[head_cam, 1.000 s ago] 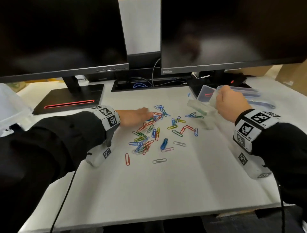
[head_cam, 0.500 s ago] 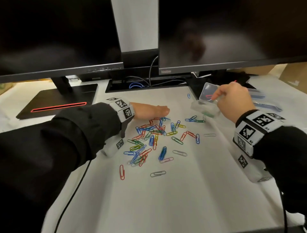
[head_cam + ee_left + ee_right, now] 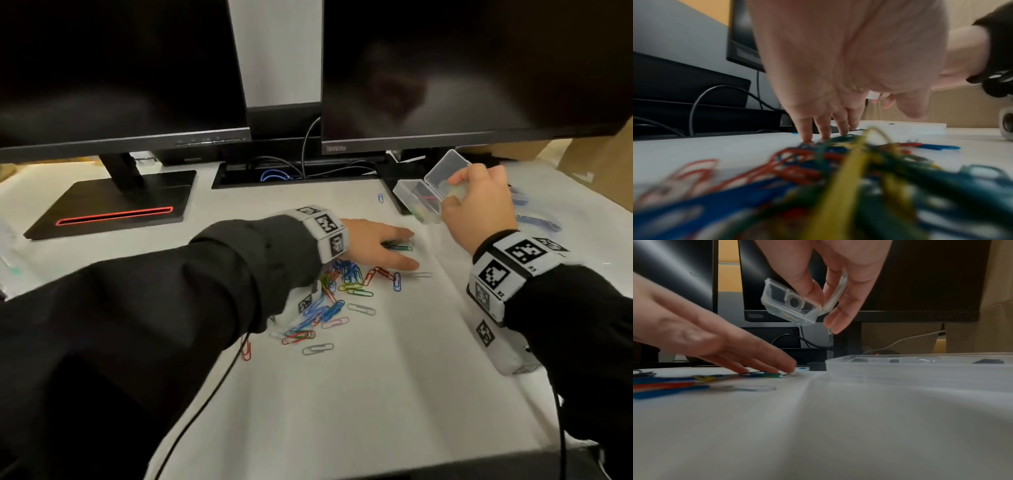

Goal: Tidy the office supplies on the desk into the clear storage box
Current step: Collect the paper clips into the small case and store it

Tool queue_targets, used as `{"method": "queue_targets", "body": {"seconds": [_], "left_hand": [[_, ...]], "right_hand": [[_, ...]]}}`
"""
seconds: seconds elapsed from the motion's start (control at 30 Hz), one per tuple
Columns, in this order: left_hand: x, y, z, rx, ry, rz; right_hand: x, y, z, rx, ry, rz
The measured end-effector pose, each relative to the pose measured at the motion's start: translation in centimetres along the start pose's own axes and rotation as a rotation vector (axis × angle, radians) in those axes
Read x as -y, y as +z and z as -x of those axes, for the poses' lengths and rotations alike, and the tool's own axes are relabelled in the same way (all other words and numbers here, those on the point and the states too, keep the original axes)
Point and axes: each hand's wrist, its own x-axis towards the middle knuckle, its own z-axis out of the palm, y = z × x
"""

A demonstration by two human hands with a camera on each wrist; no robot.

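Desk (image 3: 342, 394): white, carrying the scattered paper clips (image 3: 337, 294).
Right hand (image 3: 479, 205): fingers clamped on small clear box (image 3: 419, 198), lid open (held above the desk).
Left hand (image 3: 380, 248): flat, fingers straight, pressing clips; box lies just right of its fingertips.

The paper clips (image 3: 346, 291) look like wire with a smooth, glossy coating in red, blue, green and yellow; a few are bare silvery metal. The small hinged case (image 3: 795, 305) is clear, slightly frosted hard plastic with a shiny edge. The desk (image 3: 359, 394) surface is matt white, with soft creases like cloth or paper. The monitors (image 3: 445, 68) have dark glossy screens in matt black plastic bezels. The sleeves (image 3: 171, 291) are matt black cloth.
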Motion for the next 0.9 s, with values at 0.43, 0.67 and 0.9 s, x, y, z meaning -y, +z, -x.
{"method": "queue_targets", "body": {"seconds": [0.43,0.67,0.9], "left_hand": [[2.1,1.2,4.6,-0.298,0.218,-0.049],[-3.1,2.4,1.3,-0.018,0.29,-0.08],[0.0,1.7,4.6,-0.119,0.368,-0.008]], "right_hand": [[0.1,0.1,0.9,0.043,0.006,-0.028],[-0.1,0.0,1.0,0.026,0.014,-0.034],[0.0,0.2,0.9,0.041,0.003,-0.022]]}}
